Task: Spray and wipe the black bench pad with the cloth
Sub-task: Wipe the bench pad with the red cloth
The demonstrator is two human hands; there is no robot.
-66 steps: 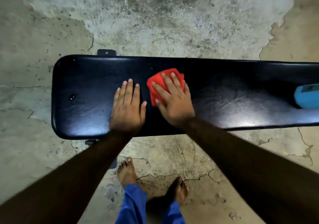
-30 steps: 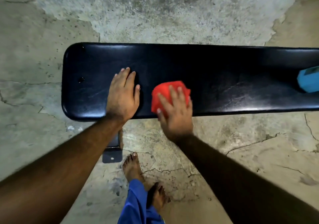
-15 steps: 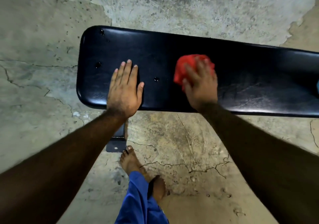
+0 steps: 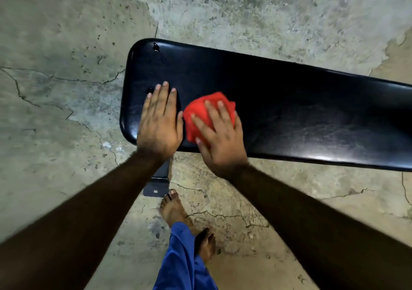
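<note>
- The black bench pad (image 4: 289, 111) runs from its rounded end, ahead of me to the left, off past the right edge of view; everything else I place against it.
- The red cloth (image 4: 200, 113) lies bunched on the pad near that rounded end, closer to the near edge than the far one.
- My right hand (image 4: 219, 138) lies on top of the cloth, fingers (image 4: 209, 122) straight and spread over it, pressing it flat to the pad; the heel of the hand hangs over the pad's near edge.
- My left hand (image 4: 159, 124) rests palm down on the pad just left of the cloth, fingers straight and held together, thumb right beside the cloth. Whether thumb and cloth touch I cannot tell.
- Both forearms reach in from the bottom corners of view.
- The pad's skin is glossy, with pale sheen toward the right and a few small nicks near the rounded end.
- A dark metal foot plate (image 4: 157, 184) of the bench shows below the pad's near edge, under my left wrist.
- My bare feet (image 4: 176, 211) stand on the floor just beside that plate, with a blue trouser leg (image 4: 182, 260) over them.
- The concrete floor (image 4: 55, 88) around the pad is cracked and patchy, grey beyond it, browner on my side.
- I can read no writing or labels.
</note>
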